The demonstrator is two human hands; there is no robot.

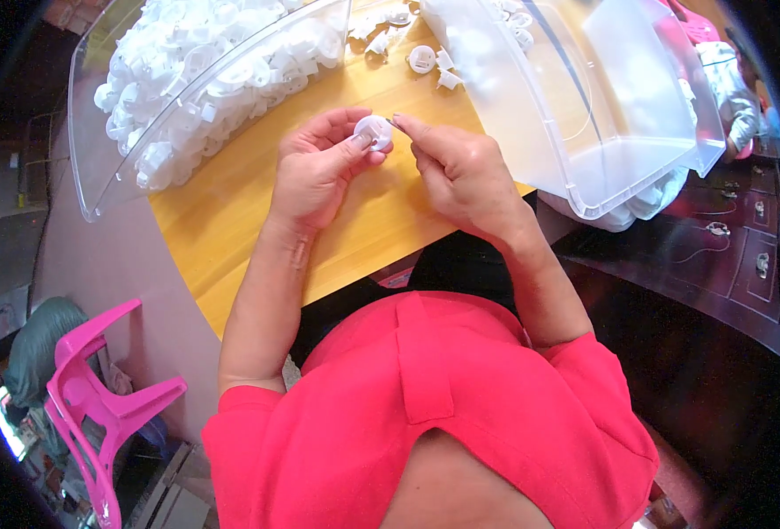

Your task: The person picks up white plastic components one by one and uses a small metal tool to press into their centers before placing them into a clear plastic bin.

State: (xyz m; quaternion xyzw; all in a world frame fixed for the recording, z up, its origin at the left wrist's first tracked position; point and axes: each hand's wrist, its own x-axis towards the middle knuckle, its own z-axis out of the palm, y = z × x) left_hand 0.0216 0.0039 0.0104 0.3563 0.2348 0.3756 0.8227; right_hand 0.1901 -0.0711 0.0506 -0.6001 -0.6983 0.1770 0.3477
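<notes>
My left hand (324,167) pinches a small round white plastic part (371,132) between thumb and fingers, above the wooden table. Close to its right edge is my right hand (465,172), closed, with the index finger reaching toward the part. Something small and dark shows at that fingertip, too small to name. Whether it touches the part I cannot tell. Beyond my hands, several loose white plastic pieces (421,59) lie on the table.
A clear plastic bin (90,167) heaped with white parts (205,70) stands at the far left of the yellow wooden table (231,238). At the right is a translucent bin (575,167) with some white parts. A pink plastic chair (99,397) lies at the lower left.
</notes>
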